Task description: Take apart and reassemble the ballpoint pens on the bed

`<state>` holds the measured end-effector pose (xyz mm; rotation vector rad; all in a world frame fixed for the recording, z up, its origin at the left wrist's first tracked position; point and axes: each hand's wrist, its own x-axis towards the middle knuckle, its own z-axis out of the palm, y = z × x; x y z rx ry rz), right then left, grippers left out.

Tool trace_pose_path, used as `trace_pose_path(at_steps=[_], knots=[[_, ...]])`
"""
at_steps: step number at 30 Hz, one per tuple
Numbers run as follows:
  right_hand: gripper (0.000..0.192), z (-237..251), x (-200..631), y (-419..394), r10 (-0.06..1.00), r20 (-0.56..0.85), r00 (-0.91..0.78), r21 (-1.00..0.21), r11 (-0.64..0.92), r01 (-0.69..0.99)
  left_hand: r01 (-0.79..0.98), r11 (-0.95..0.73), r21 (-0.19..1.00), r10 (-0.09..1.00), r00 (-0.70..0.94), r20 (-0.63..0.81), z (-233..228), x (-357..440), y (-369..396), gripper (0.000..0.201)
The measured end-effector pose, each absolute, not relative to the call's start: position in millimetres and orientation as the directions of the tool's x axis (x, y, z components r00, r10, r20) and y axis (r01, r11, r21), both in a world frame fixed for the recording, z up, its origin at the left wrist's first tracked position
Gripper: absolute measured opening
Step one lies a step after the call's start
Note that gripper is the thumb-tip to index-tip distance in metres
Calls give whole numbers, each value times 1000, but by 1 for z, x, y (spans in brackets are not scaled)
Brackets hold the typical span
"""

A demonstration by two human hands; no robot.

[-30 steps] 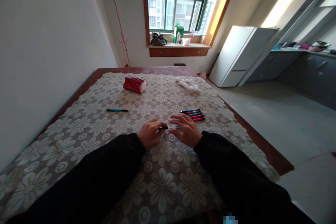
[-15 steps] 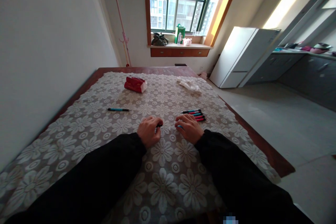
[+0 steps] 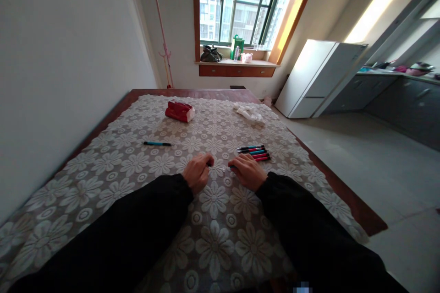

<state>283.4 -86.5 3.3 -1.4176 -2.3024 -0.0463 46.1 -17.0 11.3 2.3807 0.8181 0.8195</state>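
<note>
My left hand (image 3: 197, 174) is closed in a pinch on the dark end of a pen part, from which a thin whitish pen refill (image 3: 217, 168) points toward the right. Facing it across a small gap, my right hand (image 3: 249, 172) is closed around a pen barrel (image 3: 233, 167); only its dark bluish end shows, the rest hidden by my fingers. Just beyond the right hand lie several pens (image 3: 254, 150) in blue, red and black, side by side. A single blue and black pen (image 3: 157, 143) rests apart, farther left.
A floral tablecloth (image 3: 215, 242) covers the wooden table. Toward the far side are a red packet (image 3: 179, 111) and a crumpled white cloth or bag (image 3: 250, 114). A wall runs along the left; a white refrigerator (image 3: 311, 78) stands beyond the right edge.
The right fingers have drawn in around the barrel, and less of its blue shows. Both hands stay close together, and the view has shifted slightly.
</note>
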Motion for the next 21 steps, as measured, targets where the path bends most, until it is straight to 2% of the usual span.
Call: trace_pose_path(at_steps=[3,5,8,12,16,21], knots=[[28,3,279,-87,834,358,-420,-208,510,835,425,-705,567,672,657,343,12,47,-19,17],[37,4,276,-88,829,308,-468,-165,530,832,479,-713,513,674,669,312,13,49,-21,17],[27,5,272,-87,835,242,-495,-94,527,844,520,-711,473,680,681,273,13,52,-22,19],[11,4,271,-85,850,263,-457,-147,503,852,504,-715,485,663,709,242,10,54,-21,19],[8,4,270,-88,871,291,-396,-210,462,861,443,-736,512,622,742,250,8,53,-18,22],[12,7,263,-93,855,299,-425,-245,499,831,384,-765,517,576,768,282,6,52,-16,16]])
